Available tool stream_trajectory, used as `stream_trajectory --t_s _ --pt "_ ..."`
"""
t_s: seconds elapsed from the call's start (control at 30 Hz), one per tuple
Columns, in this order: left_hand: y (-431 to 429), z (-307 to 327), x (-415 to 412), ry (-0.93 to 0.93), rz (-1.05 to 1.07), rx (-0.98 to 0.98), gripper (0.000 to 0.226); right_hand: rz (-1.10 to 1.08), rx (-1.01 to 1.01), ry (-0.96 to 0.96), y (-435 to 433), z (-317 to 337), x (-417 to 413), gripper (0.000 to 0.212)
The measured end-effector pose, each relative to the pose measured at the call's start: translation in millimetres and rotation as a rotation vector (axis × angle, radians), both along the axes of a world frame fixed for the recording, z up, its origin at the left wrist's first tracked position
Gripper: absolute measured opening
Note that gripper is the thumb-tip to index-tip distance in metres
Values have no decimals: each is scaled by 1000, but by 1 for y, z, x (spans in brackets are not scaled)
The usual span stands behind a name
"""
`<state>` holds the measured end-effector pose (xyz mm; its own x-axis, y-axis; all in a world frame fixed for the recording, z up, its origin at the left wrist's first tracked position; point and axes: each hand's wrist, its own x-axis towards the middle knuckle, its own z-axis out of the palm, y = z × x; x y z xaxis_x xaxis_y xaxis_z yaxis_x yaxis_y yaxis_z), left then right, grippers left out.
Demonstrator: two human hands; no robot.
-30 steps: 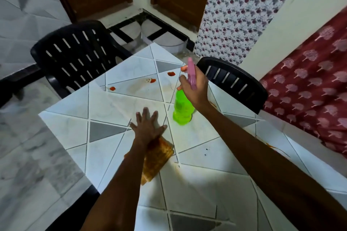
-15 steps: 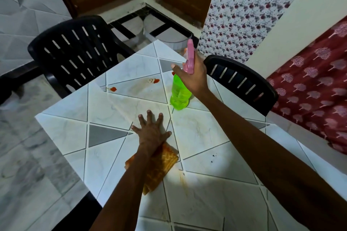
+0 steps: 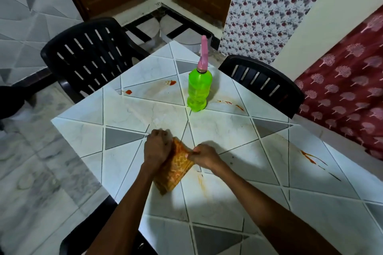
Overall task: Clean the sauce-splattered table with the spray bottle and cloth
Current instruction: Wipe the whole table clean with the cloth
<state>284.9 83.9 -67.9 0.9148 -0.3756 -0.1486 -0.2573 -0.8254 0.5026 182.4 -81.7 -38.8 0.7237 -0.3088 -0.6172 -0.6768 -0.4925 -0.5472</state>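
Half a second earlier the right hand (image 3: pixel 204 156) had held the spray bottle (image 3: pixel 200 89) aloft over the table (image 3: pixel 228 203). By this moment it had let go, and the bottle stood upright on the tiles by itself, with nothing touching it. The right hand had come back to the cloth (image 3: pixel 176 168), which lay nearer the person than the bottle and slightly to its left, and was pinching the cloth's upper edge between thumb and fingertips. The left hand (image 3: pixel 157 147), earlier pressed flat on the cloth, had curled its fingers round the cloth's far end and gripped it. Both hands seemed to be bunching or refolding the cloth, though the folds were too crumpled to say which. Red sauce spots (image 3: pixel 171 83) remained just left of the bottle, thin streaks (image 3: pixel 229 102) lay just right of its base, and a long smear (image 3: pixel 308 156) sat well to its right, near the table's edge. Spraying looked finished for now and wiping with a fresh face of the cloth was probably next, with most of the cleaning not yet done.
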Motion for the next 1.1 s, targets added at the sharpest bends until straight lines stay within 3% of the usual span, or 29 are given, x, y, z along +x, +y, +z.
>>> stream_trajectory --t_s 0.1,0.27,0.43,0.53,0.67,0.9,1.1 --pt "10 4 -20 80 32 55 47 -49 -27 -23 24 -4 -4 47" --pt "18 21 -43 135 14 92 40 -100 55 -42 33 8 -10 38" --pt "3 63 -78 284 -13 -180 27 -403 398 -208 15 28 -73 47" --pt "-16 92 -119 333 -140 -309 21 -495 564 -293 -10 53 -131 31" --pt "-50 131 -197 449 -250 -441 23 -613 752 -423 -41 101 -227 36" --pt "-114 179 -363 640 -240 -719 21 -891 1021 -576 -68 142 -406 46" --pt "-151 187 -484 720 -190 -781 24 -968 1026 -659 -85 143 -538 55"
